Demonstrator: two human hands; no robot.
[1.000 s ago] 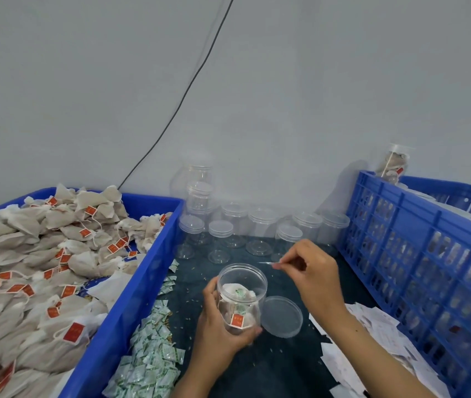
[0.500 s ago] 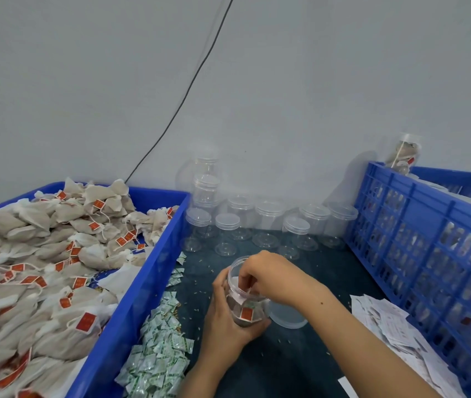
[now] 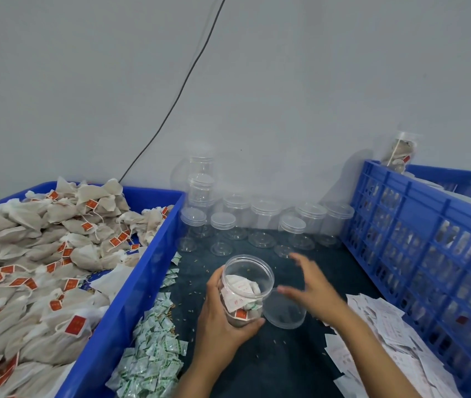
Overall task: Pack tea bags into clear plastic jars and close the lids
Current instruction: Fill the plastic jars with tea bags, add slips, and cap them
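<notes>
Head view, looking down: the left hand (image 3: 223, 320) wraps its fingers and thumb round a clear plastic jar (image 3: 244, 288), a round, smooth-walled tub held tilted above the dark counter (image 3: 271, 366). Its mouth is uncovered; inside lie soft tea bags with red tags, a small green-printed sachet and white paper slips. The grip of the left hand is firm on the jar's lower wall. The right hand (image 3: 312, 285) hovers just beside the jar's rim, fingers spread and loosely bent, blurred, grasping nothing. Under it a round translucent lid (image 3: 284, 313) lies flat on the counter, just beside the jar.

To the left, a solid-walled blue bin (image 3: 142, 271) is heaped with crumpled beige tea bags (image 3: 56, 248), each with string and a red square tag. Along its outer wall a drift of small glossy green-and-white sachets (image 3: 154, 349) lies on the counter. At the back, against the grey wall, stand empty clear jars (image 3: 263, 219) with ridged screw lids, some stacked. To the right, a latticed blue crate (image 3: 418, 237) holds packed jars, one filled jar (image 3: 399, 152) perched at its far corner. White printed paper slips (image 3: 386, 334) lie scattered beside the crate. A thin black cable (image 3: 177, 93) runs down the wall.
</notes>
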